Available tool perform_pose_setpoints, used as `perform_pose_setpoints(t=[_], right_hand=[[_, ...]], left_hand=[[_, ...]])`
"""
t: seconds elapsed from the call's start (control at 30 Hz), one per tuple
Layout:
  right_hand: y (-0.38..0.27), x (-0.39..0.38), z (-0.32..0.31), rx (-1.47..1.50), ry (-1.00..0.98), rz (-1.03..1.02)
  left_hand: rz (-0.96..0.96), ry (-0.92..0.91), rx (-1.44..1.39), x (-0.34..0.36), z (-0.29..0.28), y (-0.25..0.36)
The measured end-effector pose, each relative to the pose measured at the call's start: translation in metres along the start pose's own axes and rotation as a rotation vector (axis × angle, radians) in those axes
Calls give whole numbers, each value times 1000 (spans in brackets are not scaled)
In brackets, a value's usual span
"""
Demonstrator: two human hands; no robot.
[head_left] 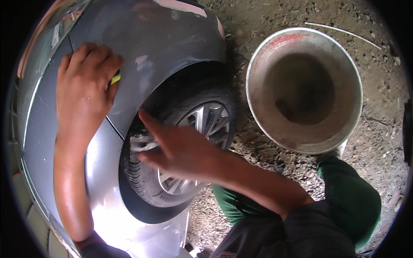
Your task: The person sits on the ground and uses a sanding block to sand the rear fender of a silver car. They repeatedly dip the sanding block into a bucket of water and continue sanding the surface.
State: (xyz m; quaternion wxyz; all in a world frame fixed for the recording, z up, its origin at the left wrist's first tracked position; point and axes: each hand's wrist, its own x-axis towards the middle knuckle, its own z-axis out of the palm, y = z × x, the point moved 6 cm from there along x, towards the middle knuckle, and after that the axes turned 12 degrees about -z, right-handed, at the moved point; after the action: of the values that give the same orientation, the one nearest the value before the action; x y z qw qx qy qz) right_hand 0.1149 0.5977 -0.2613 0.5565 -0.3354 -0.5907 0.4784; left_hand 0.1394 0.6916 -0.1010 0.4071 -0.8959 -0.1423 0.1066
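Observation:
My left hand (86,86) rests on the grey car's bodywork (163,43), fingers curled round a small yellow object (114,78), mostly hidden. Pale patches mark the panel. My right hand (174,148) is at the edge of the wheel arch, index finger extended toward its rim. A blurred pale grey shape lies between that finger and the thumb; I cannot tell whether it is held. Behind this hand are the black tyre (142,189) and silver spoked wheel (200,116).
A wide metal basin (264,64) with dark contents stands on the gritty ground (378,129) at the right. A thin pale rod (344,32) lies beyond it. My green-trousered legs (348,193) are below, one foot beside the basin.

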Motion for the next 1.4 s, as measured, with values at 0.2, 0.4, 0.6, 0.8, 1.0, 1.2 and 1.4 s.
perform_pose_setpoints(t=[0.2,0.4,0.6,0.8,1.0,1.2,1.4], right_hand=[[83,-72,-195,-497,139,459],[284,-140,-247,-1105,-127,849],[263,-140,-230,-1180,-293,840],[52,-56,-212,-608,140,551],[49,14,-28,1006,608,-23],[67,61,46,1772,844,-86],[84,83,27,1716,1055,-85]], left_hand=[[7,70,-5,-4,3,-4],[22,77,-27,1,-3,1],[2,51,3,-6,-6,5],[21,79,-6,-3,3,-2],[9,44,-29,0,-1,0],[-9,-2,1,2,-3,0],[-11,13,-2,5,-3,1]])
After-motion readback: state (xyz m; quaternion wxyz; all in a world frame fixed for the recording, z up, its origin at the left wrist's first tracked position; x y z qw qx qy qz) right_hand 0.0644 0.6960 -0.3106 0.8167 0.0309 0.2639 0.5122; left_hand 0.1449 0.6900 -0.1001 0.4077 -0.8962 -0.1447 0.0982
